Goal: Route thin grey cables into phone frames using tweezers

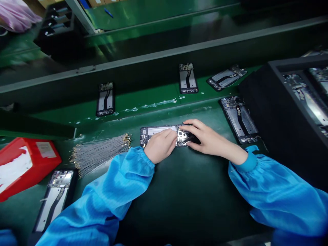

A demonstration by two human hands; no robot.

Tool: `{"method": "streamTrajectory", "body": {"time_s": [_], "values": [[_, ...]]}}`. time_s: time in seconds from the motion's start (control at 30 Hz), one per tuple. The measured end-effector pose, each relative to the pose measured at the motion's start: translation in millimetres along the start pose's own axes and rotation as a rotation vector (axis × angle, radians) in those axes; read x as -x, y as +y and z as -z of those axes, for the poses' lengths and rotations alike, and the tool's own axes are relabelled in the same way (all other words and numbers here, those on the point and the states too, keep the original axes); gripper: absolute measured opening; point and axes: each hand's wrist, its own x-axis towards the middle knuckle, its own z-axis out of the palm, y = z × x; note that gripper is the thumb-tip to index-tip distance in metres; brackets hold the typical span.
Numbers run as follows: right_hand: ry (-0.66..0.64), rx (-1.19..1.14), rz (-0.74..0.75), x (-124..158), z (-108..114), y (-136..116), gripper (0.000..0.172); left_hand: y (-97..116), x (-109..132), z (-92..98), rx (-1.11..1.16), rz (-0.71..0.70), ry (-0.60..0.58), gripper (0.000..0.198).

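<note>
An opened smartphone chassis (159,129) lies sideways on the green bench mat in front of me, its circuit board end to the right. My left hand (161,145) rests over its middle with the fingers bent and pinched together at the board's edge; whatever is between the fingertips is hidden. My right hand (202,136) spans the board end, thumb at the near edge and fingers at the far edge, holding the chassis. Left of it lies a bundle of thin grey cables (101,152) with gold-coloured ends.
More opened phones lie around: one at the right (239,119), several on the raised green ledge (151,102), another at lower left (55,201). A black box (271,102) holding phones stands at right. A red bin (43,160) sits at left, below a green post.
</note>
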Motion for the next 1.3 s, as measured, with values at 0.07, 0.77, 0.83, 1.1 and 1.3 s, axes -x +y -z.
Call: {"method": "streamTrajectory", "body": {"time_s": [0.07,0.77,0.83,1.1,1.3], "values": [[-0.003,-0.002,-0.009,-0.2,0.2,-2.0,0.05,1.1,-0.3,0.7,0.032,0.009,-0.008,0.02],[-0.093,-0.07,-0.065,-9.0,8.6,-4.0,0.056,14.0,20.8,-0.3,0.122,-0.109,-0.049,0.034],[-0.087,-0.076,-0.066,-8.7,8.3,-3.3,0.056,14.0,20.0,0.0,0.147,-0.118,-0.057,0.034],[-0.116,-0.041,-0.098,-10.9,8.9,-6.9,0.058,12.4,19.0,0.8,0.11,-0.153,-0.047,0.033],[-0.163,-0.001,-0.128,-16.2,9.7,-10.0,0.058,15.3,15.4,2.4,0.0,-0.18,-0.065,0.031]]}}
